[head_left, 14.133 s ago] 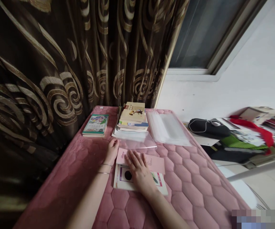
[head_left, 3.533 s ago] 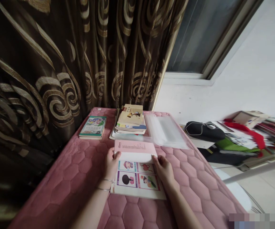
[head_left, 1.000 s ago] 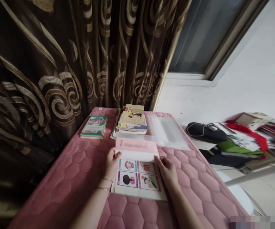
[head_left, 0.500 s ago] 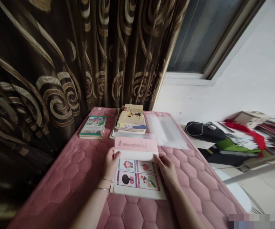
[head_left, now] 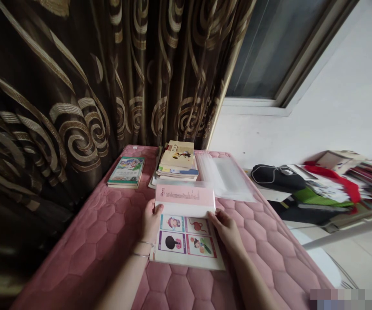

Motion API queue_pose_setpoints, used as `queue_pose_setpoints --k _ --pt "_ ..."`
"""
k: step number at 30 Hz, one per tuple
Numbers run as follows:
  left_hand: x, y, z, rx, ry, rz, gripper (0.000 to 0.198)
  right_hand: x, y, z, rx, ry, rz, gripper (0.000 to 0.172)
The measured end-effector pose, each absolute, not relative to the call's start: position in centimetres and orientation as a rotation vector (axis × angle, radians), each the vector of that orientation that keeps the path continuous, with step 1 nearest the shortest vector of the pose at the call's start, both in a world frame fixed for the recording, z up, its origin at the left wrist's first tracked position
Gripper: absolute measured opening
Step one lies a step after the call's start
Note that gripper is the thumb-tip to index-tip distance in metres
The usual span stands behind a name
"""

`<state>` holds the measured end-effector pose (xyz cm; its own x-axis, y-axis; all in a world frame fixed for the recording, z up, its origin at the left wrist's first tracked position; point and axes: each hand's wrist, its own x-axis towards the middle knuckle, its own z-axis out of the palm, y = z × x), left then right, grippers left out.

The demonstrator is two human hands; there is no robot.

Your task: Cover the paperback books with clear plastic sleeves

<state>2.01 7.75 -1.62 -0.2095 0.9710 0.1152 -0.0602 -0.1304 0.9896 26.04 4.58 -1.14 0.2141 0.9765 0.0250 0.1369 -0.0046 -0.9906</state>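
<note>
An open book (head_left: 187, 258) lies on the pink quilted surface (head_left: 169, 286), its lower page showing four framed cartoon pictures and its pink upper part bearing small print. Clear plastic shows along the book's top and right edge. My left hand (head_left: 152, 221), with bracelets at the wrist, grips the left edge, thumb on top. On the right edge my right hand (head_left: 225, 226) holds the book near the fold, thumb over the page and fingers partly hidden.
Behind the book stands a stack of books (head_left: 177, 159). A green-edged book (head_left: 127, 171) lies to its left, and clear plastic sheets (head_left: 226, 176) to its right. A patterned curtain (head_left: 134, 86) hangs behind. Clothes and papers (head_left: 321, 189) are piled at the right.
The clear plastic at the book's upper right edge has shifted slightly right. Both hands stay in nearly the same place on the book.
</note>
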Motion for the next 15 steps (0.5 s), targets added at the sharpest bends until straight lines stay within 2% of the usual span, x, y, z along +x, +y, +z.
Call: queue_pose_setpoints --k 7,15 --pt "1.73 7.76 -1.7 1.152 1.149 1.437 0.037 25.97 4.89 -1.64 -1.416 -1.123 0.886 0.044" --pt "1.83 7.96 -2.0 1.152 1.237 1.456 0.027 25.59 4.74 -1.23 -1.484 -1.179 0.794 0.046"
